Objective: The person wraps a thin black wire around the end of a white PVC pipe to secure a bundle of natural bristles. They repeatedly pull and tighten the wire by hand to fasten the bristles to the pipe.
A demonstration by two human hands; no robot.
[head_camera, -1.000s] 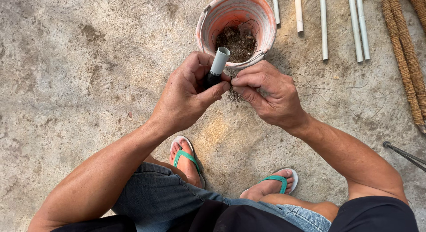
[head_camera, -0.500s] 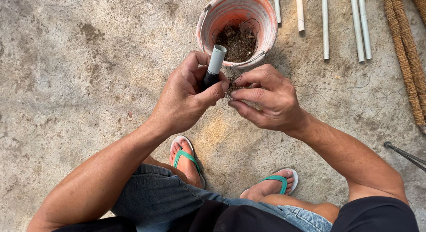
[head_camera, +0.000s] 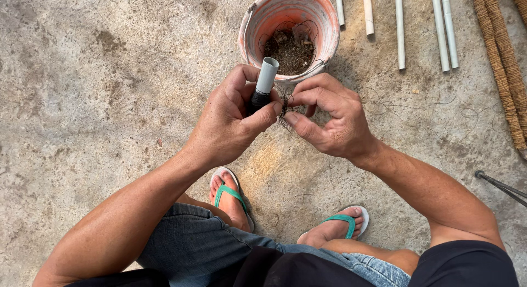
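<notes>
Concrete, grey and mottled, fills the ground [head_camera: 82, 100] on the left side of the orange bucket [head_camera: 258, 23], which serves as the marker for everything else. Below and slightly left of the bucket, the left hand [head_camera: 230, 119] is curled around a short pipe piece [head_camera: 264, 81], pale grey at its upper end and black lower down; the fingers wrap the black part and the thumb presses across the front, so the pale end sticks up and overlaps the bucket's near rim. Inside the bucket lies dark, crumbly fibre with thin strands curling up its wall. Directly below the bucket, between the two hands, a small tuft of dark fibre [head_camera: 285, 103] hangs just beside the pipe. Below and right of the bucket, the right hand [head_camera: 329, 122] pinches that tuft, with thumb and forefinger tips close together and the other fingers bent in above them. Farther below the bucket, two feet in green-strapped sandals [head_camera: 230, 196] rest on the concrete, with denim shorts [head_camera: 192, 248] nearer the camera. Right of the bucket, several pale pipes [head_camera: 399, 29] lie side by side, running away from the viewer. Beyond them, farther right, fibre-wrapped poles [head_camera: 502, 67] lie along the edge. Loose thin strands trail over the concrete between the right hand and those poles.
</notes>
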